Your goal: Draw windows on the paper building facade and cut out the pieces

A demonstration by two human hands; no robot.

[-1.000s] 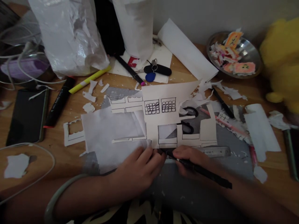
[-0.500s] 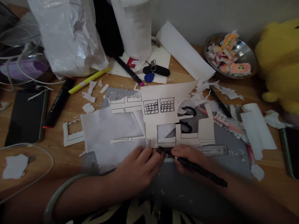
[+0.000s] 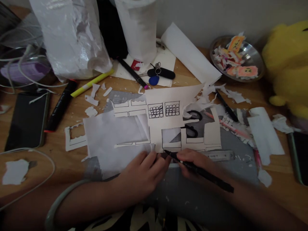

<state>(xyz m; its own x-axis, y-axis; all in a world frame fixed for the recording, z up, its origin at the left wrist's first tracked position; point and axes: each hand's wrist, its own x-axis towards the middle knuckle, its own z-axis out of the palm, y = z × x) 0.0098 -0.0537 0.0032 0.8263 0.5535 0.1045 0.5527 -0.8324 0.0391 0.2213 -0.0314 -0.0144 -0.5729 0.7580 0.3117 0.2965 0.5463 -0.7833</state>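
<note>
Head — paper scraps in bowl

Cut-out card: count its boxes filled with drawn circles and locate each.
2. The left box and the right box sit side by side on the upper middle of the card. The ruler along its lower edge may hide others.

Dim overall | sheen on metal bowl and plastic bag | yellow plush soft-edged | right forearm blurred, shadowed
</note>
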